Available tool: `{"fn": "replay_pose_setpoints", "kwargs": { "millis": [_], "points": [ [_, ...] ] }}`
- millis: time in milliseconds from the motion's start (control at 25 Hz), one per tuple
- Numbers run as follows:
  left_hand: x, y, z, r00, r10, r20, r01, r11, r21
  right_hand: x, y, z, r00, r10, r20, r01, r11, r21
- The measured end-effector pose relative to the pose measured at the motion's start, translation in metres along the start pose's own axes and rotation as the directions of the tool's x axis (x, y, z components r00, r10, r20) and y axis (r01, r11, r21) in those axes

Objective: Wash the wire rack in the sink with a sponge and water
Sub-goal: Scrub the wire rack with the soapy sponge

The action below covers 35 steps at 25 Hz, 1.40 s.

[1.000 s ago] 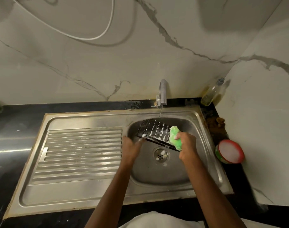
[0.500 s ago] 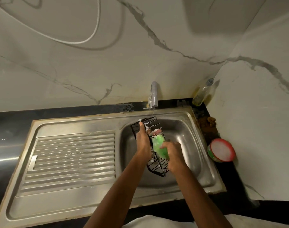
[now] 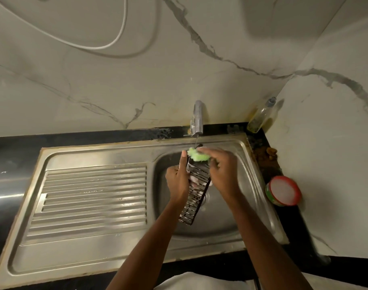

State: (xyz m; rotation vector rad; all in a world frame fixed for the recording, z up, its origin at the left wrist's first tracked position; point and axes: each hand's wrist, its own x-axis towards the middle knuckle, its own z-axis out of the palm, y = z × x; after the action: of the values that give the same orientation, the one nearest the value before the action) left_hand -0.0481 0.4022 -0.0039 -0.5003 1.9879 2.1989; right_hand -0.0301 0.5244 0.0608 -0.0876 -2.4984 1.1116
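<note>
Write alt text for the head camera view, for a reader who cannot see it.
Over a stainless steel sink basin, the left hand grips a black wire rack held on end while the right hand presses a green sponge to its top, under a thin stream from the chrome tap. A ridged drainboard lies to the left.

The brushed stainless steel sink (image 3: pixel 99 243) looks dull with soft shine. The dark thin wire rack (image 3: pixel 194 197) is wet metal. The green spongy scrubber (image 3: pixel 196 154) looks rough. The black stone surface (image 3: pixel 9 155) is glossy, and the veined marble wall (image 3: pixel 95 91) is smooth.
</note>
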Motion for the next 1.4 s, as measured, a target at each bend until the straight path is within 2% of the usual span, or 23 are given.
{"fn": "replay_pose_setpoints", "kwargs": {
  "millis": [80, 120, 240, 280, 320, 400, 440, 480, 640, 680, 720, 800, 880, 1000, 1080, 1200, 1240, 1280, 1400],
  "points": [
    [0.0, 0.004, -0.007, 0.997, 0.08, 0.017, -0.079, 0.996, -0.035, -0.007, -0.001, 0.008, 0.982, -0.178, 0.062, 0.179, 0.984, -0.007],
    [0.001, 0.004, -0.009, 0.997, 0.081, -0.018, -0.082, 0.996, -0.046, -0.006, 0.008, 0.006, 0.978, -0.201, 0.053, 0.202, 0.979, -0.021],
    [0.0, 0.003, -0.012, 0.994, 0.07, -0.087, -0.073, 0.997, -0.031, -0.002, 0.029, -0.005, 0.994, 0.02, -0.105, -0.024, 0.999, -0.036],
    [-0.001, 0.002, -0.012, 0.992, 0.093, -0.084, -0.095, 0.995, -0.02, -0.005, 0.024, -0.001, 0.993, 0.044, -0.111, -0.046, 0.999, -0.022],
    [-0.001, 0.003, -0.012, 0.991, 0.113, -0.079, -0.114, 0.993, -0.017, -0.011, 0.013, 0.006, 0.997, 0.018, -0.074, -0.018, 1.0, -0.004],
    [0.001, 0.004, -0.012, 0.99, 0.131, -0.053, -0.133, 0.99, -0.055, -0.033, -0.014, 0.018, 0.989, -0.148, -0.002, 0.148, 0.989, 0.004],
    [0.003, 0.005, -0.013, 0.99, 0.138, -0.04, -0.141, 0.987, -0.08, -0.038, -0.015, 0.017, 0.976, -0.216, 0.007, 0.216, 0.976, 0.013],
    [0.003, 0.008, -0.014, 0.989, 0.147, -0.032, -0.149, 0.986, -0.08, -0.037, -0.008, 0.012, 0.975, -0.222, -0.008, 0.222, 0.975, 0.02],
    [-0.004, 0.018, -0.012, 0.983, 0.168, -0.068, -0.169, 0.985, -0.011, -0.016, 0.03, -0.006, 0.979, 0.037, -0.2, -0.05, 0.997, -0.061],
    [-0.005, 0.02, -0.011, 0.98, 0.189, -0.063, -0.188, 0.982, 0.006, -0.019, 0.02, -0.001, 0.976, 0.044, -0.211, -0.054, 0.998, -0.044],
    [-0.005, 0.021, -0.011, 0.977, 0.21, -0.045, -0.21, 0.978, 0.009, -0.026, 0.003, 0.008, 0.981, 0.005, -0.196, -0.011, 1.0, -0.03],
    [-0.001, 0.022, -0.013, 0.975, 0.221, -0.022, -0.222, 0.975, -0.03, -0.049, -0.024, 0.018, 0.973, -0.162, -0.164, 0.161, 0.987, -0.019],
    [0.001, 0.025, -0.014, 0.973, 0.223, -0.052, -0.226, 0.972, -0.06, -0.053, -0.013, 0.013, 0.961, -0.235, -0.147, 0.234, 0.972, -0.023],
    [0.002, 0.023, -0.016, 0.975, 0.197, -0.104, -0.201, 0.979, -0.031, -0.037, 0.022, 0.0, 0.968, -0.066, -0.243, 0.052, 0.997, -0.064],
    [0.004, 0.024, -0.017, 0.979, 0.162, -0.127, -0.171, 0.983, -0.063, -0.041, 0.007, 0.005, 0.955, -0.009, -0.297, -0.002, 0.999, -0.037],
    [0.009, 0.025, -0.021, 0.979, 0.129, -0.157, -0.147, 0.983, -0.113, -0.055, -0.028, 0.015, 0.949, -0.216, -0.228, 0.221, 0.975, -0.004],
    [0.009, 0.027, -0.021, 0.977, 0.136, -0.164, -0.157, 0.981, -0.116, -0.052, -0.025, 0.012, 0.947, -0.243, -0.208, 0.246, 0.969, -0.01],
    [0.008, 0.028, -0.019, 0.978, 0.14, -0.158, -0.157, 0.982, -0.105, -0.045, -0.013, 0.008, 0.954, -0.212, -0.213, 0.21, 0.977, -0.031],
    [0.004, 0.027, -0.016, 0.982, 0.133, -0.131, -0.143, 0.988, -0.065, -0.024, 0.012, -0.001, 0.96, 0.007, -0.279, -0.03, 0.997, -0.078]
  ]
}}
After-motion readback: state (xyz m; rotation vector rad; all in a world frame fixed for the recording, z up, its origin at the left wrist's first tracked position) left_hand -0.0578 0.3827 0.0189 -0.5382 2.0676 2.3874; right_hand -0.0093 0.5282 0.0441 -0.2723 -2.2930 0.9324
